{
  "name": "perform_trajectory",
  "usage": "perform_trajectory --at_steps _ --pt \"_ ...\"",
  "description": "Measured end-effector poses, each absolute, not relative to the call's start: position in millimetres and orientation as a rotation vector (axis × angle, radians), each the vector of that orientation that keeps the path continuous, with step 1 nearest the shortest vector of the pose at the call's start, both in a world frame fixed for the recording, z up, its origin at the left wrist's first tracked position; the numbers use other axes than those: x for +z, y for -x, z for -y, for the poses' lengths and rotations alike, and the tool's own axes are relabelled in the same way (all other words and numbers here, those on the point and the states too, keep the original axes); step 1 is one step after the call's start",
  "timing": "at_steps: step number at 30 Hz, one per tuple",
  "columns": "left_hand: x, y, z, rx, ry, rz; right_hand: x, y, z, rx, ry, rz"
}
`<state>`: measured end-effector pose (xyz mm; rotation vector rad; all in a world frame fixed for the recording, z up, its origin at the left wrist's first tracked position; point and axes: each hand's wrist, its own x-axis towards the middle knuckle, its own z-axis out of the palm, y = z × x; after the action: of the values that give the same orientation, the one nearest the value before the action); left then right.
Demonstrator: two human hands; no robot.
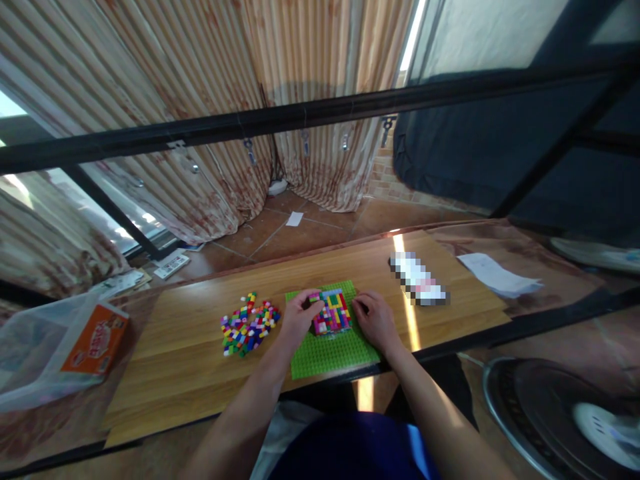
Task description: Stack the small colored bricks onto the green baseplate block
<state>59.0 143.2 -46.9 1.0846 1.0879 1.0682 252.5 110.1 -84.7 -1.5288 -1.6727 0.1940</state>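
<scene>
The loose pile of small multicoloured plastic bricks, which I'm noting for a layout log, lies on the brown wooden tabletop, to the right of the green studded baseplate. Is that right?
Not quite: the side is wrong. The head view shows the loose pile of small multicoloured plastic bricks on the brown wooden tabletop, to the left of the green studded baseplate.

Desk (185,360): wood-grain top, smooth, glossy where a strip of light crosses toward the right edge. Baseplate (325,360) at the near edge: green plastic, studded, rough in texture. Brick assembly (334,319) upon it: plastic, studded. Loose bricks (250,328) toward the left edge: plastic, hard-looking. Box (35,363) beyond the left edge: translucent plastic, smooth. Papers (495,273) just beyond the right edge: matt. Curtains (190,87) past the far edge: pleated cloth, matt.
</scene>
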Motion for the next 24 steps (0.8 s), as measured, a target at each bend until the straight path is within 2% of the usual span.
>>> perform_trajectory --at_steps 8,24 --pt "-52.1 -64.5 -147.9 1.077 -1.080 -1.133 -81.9 -252.0 -108.8 0.204 1.533 1.661" --pt "-46.8 -54.5 -152.0 1.201 -1.522 -1.328 -84.9 -254.2 -109.6 0.227 1.533 1.665"
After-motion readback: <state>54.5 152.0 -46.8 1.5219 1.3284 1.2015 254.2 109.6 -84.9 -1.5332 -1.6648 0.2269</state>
